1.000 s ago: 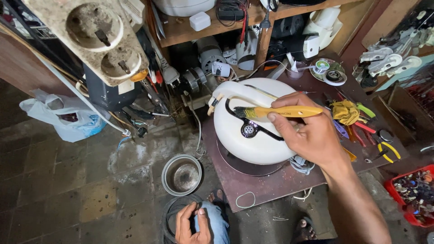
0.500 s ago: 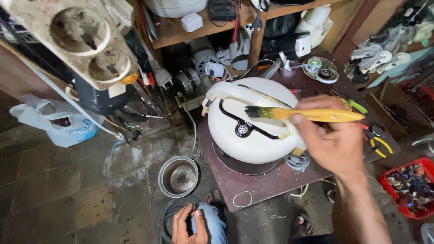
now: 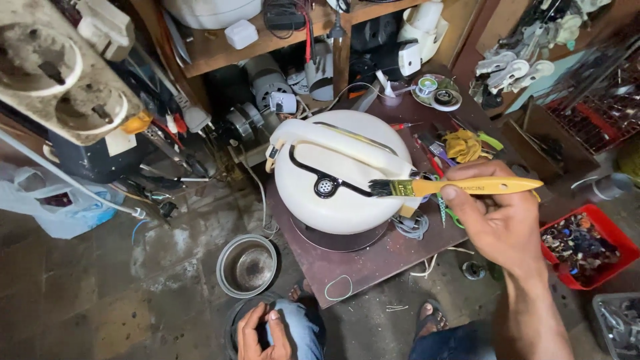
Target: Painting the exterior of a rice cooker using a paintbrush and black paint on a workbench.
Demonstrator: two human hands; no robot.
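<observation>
Paintbrush (image 3: 460, 187), pinched in the right hand (image 3: 497, 223), bristles on the white cooker lid (image 3: 337, 177) mid-tabletop (image 3: 373, 263), left hand (image 3: 260, 333) curled at the knee — push hard and that unsteadied cooker could skid toward the near edge.

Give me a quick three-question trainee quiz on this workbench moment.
1. True or false: the right hand grips a yellow-handled brush.
2. The bristles touch which part of the white cooker lid? A) black trim B) cream handle C) round vent
3. What does the left hand rest on?

Key: 1 true; 2 A; 3 the person's own knee, holding nothing visible.
</observation>
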